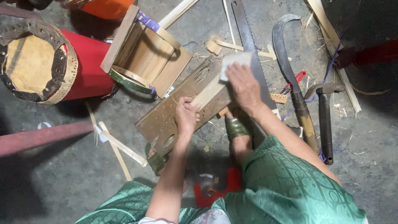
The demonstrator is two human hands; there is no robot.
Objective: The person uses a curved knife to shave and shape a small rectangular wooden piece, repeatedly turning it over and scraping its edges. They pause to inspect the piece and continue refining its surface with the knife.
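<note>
I see my left hand (pixel 186 115) closed around the near end of a thin wooden strip (pixel 207 94), which lies slanted on a worn brown board (pixel 166 120) on the concrete floor (pixel 62 178). My right hand (pixel 243 86) presses flat on a grey piece of sandpaper (pixel 234 62), fingers bent over it, at the far end of the strip. My sandalled foot (pixel 237 129) stands just beside the board's edge, near the right wrist.

To do this rubbing well, I think the left hand must hold the strip firm against the board so it does not slide, and the right hand should move along the length of the strip, not across. The pressure should stay even, because the strip looks thin and could bend or snap.

A hand saw (pixel 248 37) lies under the sandpaper area, its teeth close to the right hand, so I judge the strokes must stay short. A sickle (pixel 290 70) and a hammer (pixel 325 116) lie well apart to the right.
</note>
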